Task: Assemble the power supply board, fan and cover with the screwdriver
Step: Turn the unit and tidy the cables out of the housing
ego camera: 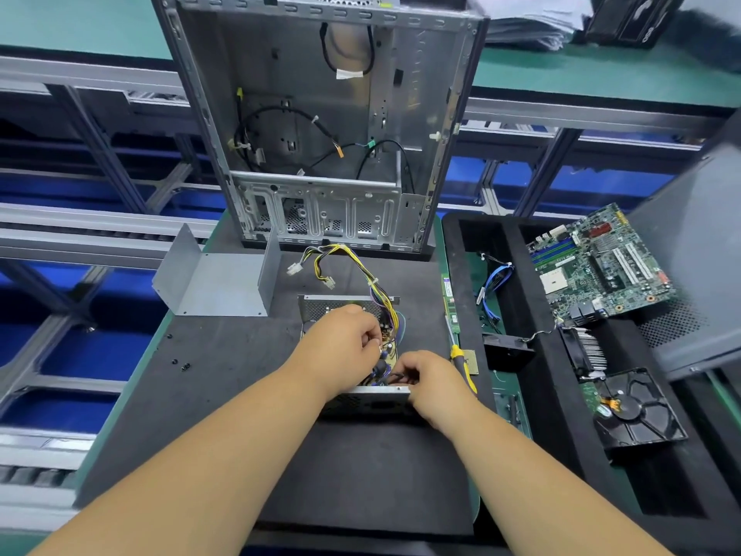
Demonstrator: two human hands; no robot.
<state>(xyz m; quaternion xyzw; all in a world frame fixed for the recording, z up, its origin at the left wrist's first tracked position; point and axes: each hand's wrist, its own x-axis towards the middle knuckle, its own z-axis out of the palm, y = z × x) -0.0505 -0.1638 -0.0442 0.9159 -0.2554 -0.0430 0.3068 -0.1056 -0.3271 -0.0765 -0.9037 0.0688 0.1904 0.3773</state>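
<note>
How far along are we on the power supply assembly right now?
Early. Done: board sits in the open housing. In hand: left hand and right hand work small parts over it. Left: cover lies apart, screwdriver unused; fan not identifiable.

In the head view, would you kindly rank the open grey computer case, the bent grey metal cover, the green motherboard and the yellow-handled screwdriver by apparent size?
1. Open grey computer case
2-3. Bent grey metal cover and green motherboard: too alike to rank
4. Yellow-handled screwdriver

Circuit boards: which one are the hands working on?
The power supply board inside the metal housing, between both hands; the green motherboard lies untouched in the right-hand tray.
</note>
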